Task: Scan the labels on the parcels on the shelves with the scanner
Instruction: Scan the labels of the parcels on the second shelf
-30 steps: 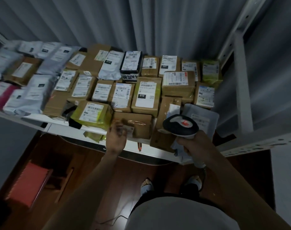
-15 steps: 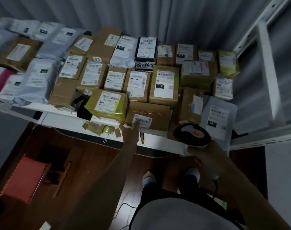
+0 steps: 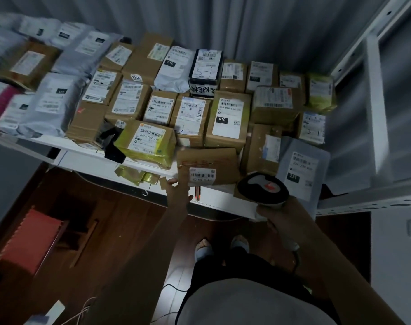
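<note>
A white shelf [image 3: 89,158] carries several labelled parcels. At its front edge lies a brown cardboard parcel [image 3: 206,164] with a small barcode label [image 3: 202,175] facing me. My left hand [image 3: 178,192] touches that parcel's lower left corner with its fingers. My right hand [image 3: 277,212] grips the handle of a black and white scanner [image 3: 262,188], whose head sits just right of that label. A yellow-taped parcel [image 3: 148,143] lies to the left, a grey mailer bag marked 231 [image 3: 301,167] to the right.
A white metal upright [image 3: 375,102] and perforated rail [image 3: 373,201] bound the shelf on the right. Grey curtain hangs behind. Below are a dark wooden floor, a red-topped stool [image 3: 28,238], my feet [image 3: 220,248] and loose cables.
My left hand has drawn back from the parcel's front face, uncovering its barcode label, and now touches the corner. The scanner has shifted right and lower in view, partly from my head turning.
</note>
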